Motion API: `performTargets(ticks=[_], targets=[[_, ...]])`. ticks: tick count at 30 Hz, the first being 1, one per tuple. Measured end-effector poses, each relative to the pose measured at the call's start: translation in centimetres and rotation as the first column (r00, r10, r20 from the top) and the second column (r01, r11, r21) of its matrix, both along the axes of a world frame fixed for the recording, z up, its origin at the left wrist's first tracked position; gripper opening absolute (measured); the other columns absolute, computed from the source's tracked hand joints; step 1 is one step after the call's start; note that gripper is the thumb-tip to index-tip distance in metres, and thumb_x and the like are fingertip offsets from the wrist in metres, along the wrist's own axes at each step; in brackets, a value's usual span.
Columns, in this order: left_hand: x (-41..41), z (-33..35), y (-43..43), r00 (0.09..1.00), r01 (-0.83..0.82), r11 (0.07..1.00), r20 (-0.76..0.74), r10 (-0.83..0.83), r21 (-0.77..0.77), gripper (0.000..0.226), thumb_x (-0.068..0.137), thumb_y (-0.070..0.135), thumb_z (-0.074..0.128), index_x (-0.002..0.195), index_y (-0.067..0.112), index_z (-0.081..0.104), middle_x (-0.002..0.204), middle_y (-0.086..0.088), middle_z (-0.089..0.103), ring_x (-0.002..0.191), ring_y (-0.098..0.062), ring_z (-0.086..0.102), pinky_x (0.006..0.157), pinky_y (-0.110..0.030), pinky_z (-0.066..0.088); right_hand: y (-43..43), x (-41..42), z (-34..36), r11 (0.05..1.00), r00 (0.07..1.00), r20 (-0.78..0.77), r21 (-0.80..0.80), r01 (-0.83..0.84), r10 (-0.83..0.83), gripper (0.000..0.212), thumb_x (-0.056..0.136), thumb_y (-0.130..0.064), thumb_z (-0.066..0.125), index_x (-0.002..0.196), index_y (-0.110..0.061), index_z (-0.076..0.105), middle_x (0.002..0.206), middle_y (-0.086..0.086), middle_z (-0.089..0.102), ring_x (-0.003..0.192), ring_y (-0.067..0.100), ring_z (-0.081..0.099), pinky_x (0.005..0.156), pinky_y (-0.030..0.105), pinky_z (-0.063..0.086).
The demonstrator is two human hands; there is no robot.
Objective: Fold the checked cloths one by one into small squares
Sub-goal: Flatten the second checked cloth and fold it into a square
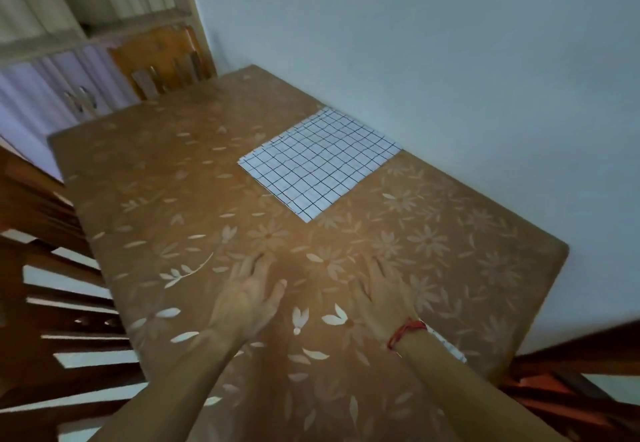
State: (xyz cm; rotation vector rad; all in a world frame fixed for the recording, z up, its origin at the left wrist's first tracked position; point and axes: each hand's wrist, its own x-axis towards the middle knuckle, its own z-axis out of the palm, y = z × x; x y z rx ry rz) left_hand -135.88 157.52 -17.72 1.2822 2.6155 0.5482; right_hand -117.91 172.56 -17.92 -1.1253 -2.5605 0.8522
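A white checked cloth with a black grid lies flat on the table, far side, close to the wall; it looks like a stack of layers. My left hand rests palm down on the floral tablecloth, fingers spread, holding nothing. My right hand lies flat beside it, also with nothing in it, a red thread around its wrist. Both hands are well short of the cloth. A thin strip of white checked fabric peeks out from under my right forearm.
The table carries a brown floral cover and stands against a pale wall on the right. Wooden chairs with slatted backs stand at the left, another at the far end, one at the right.
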Motion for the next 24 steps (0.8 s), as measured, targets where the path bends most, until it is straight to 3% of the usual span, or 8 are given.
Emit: performTargets(ticks=[3,6,11,15,19,24], targets=[[-1.1,-0.4,0.2,1.000,0.012,1.000,0.000,-0.012,-0.026,0.054,0.094,0.041,0.051,0.142,0.016,0.042,0.148,-0.003,0.039,0.133,-0.022,0.036,0.103,-0.037,0.037,0.7,-1.7,-0.4,0.999,0.999,-0.014,0.022,-0.033,0.033,0.056,0.087,-0.043,0.031,0.137,-0.022,0.041,0.135,-0.003,0.044,0.119,0.018,0.043,0.101,0.032,0.038],[-2.5,-1.5,1.1,0.999,0.033,0.998,-0.004,-0.034,-0.049,0.060,0.095,0.043,0.048,0.148,0.021,0.033,0.149,-0.002,0.035,0.135,-0.022,0.032,0.106,-0.035,0.036,1.9,-3.2,-0.8,0.994,0.996,0.045,0.082,-0.078,0.074,0.065,0.084,-0.047,0.023,0.142,-0.021,0.038,0.135,-0.001,0.042,0.123,0.018,0.037,0.104,0.035,0.036],[-5.9,-4.5,4.3,0.998,0.053,0.997,-0.023,-0.054,-0.057,0.051,0.096,0.041,0.046,0.142,0.022,0.038,0.146,-0.001,0.036,0.133,-0.019,0.033,0.107,-0.031,0.034,5.5,-7.1,-3.0,0.975,0.985,0.125,0.171,-0.141,0.121,0.051,0.094,-0.034,0.040,0.144,-0.026,0.032,0.130,-0.003,0.046,0.114,0.017,0.043,0.100,0.032,0.036],[-9.2,-8.0,7.4,0.997,0.049,0.994,-0.048,-0.054,-0.096,0.058,0.096,0.043,0.044,0.148,0.017,0.032,0.148,-0.002,0.035,0.136,-0.020,0.031,0.110,-0.034,0.032,9.0,-10.5,-6.0,0.967,0.973,0.161,0.167,-0.191,0.164,0.043,0.088,-0.041,0.035,0.130,-0.034,0.040,0.126,-0.005,0.046,0.109,0.016,0.043,0.093,0.037,0.043],[-12.1,-10.6,10.9,0.994,0.063,0.994,-0.086,-0.070,-0.091,0.054,0.098,0.043,0.043,0.145,0.021,0.032,0.142,0.002,0.038,0.129,-0.018,0.035,0.101,-0.031,0.037,12.1,-13.6,-9.1,0.925,0.949,0.247,0.274,-0.265,0.198,0.039,0.093,-0.038,0.034,0.128,-0.024,0.046,0.132,-0.005,0.044,0.118,0.016,0.041,0.099,0.032,0.037],[-14.2,-13.5,14.8,0.991,0.068,0.990,-0.103,-0.081,-0.123,0.054,0.099,0.044,0.040,0.146,0.021,0.030,0.149,0.001,0.031,0.138,-0.019,0.025,0.109,-0.036,0.028,14.0,-17.0,-12.7,0.905,0.928,0.300,0.291,-0.311,0.222,0.052,0.097,-0.039,0.035,0.146,-0.022,0.031,0.150,0.006,0.032,0.139,0.021,0.026,0.109,0.039,0.030]])
